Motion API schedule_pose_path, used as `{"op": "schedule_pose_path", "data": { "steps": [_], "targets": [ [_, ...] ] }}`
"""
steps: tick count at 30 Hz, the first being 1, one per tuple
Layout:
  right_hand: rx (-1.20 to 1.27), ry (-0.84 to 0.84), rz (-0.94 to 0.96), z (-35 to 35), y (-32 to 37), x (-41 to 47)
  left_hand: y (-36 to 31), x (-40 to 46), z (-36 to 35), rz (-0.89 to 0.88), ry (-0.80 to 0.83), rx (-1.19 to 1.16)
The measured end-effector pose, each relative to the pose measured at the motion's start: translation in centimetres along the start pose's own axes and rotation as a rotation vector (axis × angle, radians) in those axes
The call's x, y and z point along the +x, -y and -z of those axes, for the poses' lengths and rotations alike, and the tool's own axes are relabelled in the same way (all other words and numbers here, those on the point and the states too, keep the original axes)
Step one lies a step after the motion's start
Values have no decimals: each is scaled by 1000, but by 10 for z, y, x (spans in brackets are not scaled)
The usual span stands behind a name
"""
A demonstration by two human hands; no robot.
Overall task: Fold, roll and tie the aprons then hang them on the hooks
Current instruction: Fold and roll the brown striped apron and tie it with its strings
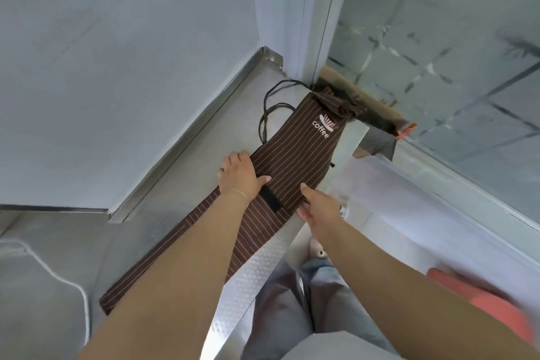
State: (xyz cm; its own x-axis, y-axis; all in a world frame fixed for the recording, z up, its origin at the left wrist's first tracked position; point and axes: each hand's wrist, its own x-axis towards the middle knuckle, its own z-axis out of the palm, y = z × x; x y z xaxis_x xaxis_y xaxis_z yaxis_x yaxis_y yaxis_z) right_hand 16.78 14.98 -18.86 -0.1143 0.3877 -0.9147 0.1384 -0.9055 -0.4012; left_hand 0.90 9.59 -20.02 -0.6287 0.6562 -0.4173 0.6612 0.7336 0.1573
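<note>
A brown apron [292, 152] with thin pale stripes and a white "coffee" logo lies folded lengthwise into a long strip on a steel counter [181, 193]. Its dark strings [270, 114] loop loose on the counter beside the bib end. My left hand [241, 174] presses flat on the apron's left folded edge near the middle. My right hand [318, 207] rests with straight fingers on the apron's right edge at the counter's front rim. A black patch [270, 199] on the apron shows between the hands.
A white wall and steel upstand run along the counter's far side. A glass partition [438, 38] rises at the right. Brown cloth or paper [377, 114] is bunched at the counter's far corner. A white cord [58, 275] crosses the counter at left. Something orange [482, 304] lies low right.
</note>
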Motion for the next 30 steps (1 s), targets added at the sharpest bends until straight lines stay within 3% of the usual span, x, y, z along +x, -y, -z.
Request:
{"op": "schedule_pose_path", "data": {
  "steps": [5, 9, 12, 17, 21, 27, 30],
  "targets": [
    [108, 200, -162, 14, 13, -8, -12, 12, 19, 47, 421, -82],
    [50, 218, -127, 19, 11, -21, 3, 3, 31, 116, 661, -528],
    [82, 274, -47, 24, 22, -37, 15, -7, 47, 142, 755, -849],
    [126, 331, 30, 22, 64, -75, 12, -23, 82, 61, 760, -1112],
    [-67, 334, 336, 17, 103, -107, -6, -39, 111, 136, 676, -1294],
    [-193, 334, 606, 19, 148, -160, -31, -67, 167, -135, 484, -1634],
    [-184, 353, 704, 21, 164, -188, -46, -79, 197, -131, 447, -1638]
  ]
}}
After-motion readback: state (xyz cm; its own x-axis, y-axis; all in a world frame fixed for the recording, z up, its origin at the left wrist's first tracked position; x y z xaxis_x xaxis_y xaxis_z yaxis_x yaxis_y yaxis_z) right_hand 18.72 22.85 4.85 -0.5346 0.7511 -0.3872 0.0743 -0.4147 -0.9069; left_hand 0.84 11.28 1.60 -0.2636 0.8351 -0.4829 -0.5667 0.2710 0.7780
